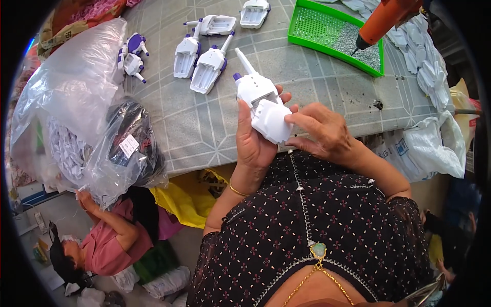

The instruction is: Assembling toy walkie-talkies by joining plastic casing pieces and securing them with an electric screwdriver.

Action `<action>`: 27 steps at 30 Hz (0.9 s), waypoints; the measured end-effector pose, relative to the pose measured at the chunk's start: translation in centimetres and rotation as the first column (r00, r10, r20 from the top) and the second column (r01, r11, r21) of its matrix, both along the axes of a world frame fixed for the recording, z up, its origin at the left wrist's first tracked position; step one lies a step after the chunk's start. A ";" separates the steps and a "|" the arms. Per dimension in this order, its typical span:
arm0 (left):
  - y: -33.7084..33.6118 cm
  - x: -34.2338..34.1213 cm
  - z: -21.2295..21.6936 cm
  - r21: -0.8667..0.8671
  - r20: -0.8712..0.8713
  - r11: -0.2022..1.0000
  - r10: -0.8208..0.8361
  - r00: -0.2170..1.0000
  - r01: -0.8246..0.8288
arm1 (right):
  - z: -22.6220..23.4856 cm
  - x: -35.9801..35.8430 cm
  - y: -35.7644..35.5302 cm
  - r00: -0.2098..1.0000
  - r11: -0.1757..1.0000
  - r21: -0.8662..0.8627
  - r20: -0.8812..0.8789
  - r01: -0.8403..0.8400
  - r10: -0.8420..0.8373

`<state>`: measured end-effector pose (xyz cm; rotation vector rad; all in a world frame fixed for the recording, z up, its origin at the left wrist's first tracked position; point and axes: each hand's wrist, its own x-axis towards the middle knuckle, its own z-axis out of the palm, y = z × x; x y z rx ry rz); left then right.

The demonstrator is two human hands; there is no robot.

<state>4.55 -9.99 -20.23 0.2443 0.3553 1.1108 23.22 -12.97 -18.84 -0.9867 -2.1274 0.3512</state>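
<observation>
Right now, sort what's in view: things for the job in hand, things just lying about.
Likely for the job:
- white device in the left hand
- white cover at the right hand
- similar white-and-purple devices
- orange power tool
- green tray of metal bits

Apparently just lying about:
- clear plastic bag
- yellow bag
- white sack

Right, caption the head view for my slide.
Left hand holds a white plastic casing while the right hand touches a white panel against it; similar casings and a green tray lie beyond.
</observation>
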 end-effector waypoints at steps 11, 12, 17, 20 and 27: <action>-0.3 0.9 -0.2 0.127 -0.142 0.989 0.092 0.986 -0.074 | 1.8 -0.8 0.0 0.979 0.983 -0.093 0.151 0.156 -0.141; -0.5 1.1 -0.3 0.149 -0.184 0.986 0.107 0.977 -0.080 | 1.7 -0.7 0.2 0.970 0.981 -0.097 0.195 0.169 -0.147; -0.7 1.4 0.0 0.183 -0.219 0.981 0.104 0.970 -0.064 | 3.4 -1.4 0.2 0.980 0.953 -0.242 0.121 0.184 -0.159; -0.3 1.9 -0.1 0.214 -0.242 0.973 0.138 0.960 -0.086 | 3.0 -1.4 0.8 0.976 0.948 -0.235 0.083 0.214 -0.200; 0.4 1.1 -1.5 0.111 -0.016 0.993 0.043 0.999 -0.041 | 2.0 -0.1 1.3 0.973 0.956 -0.183 0.054 0.231 -0.225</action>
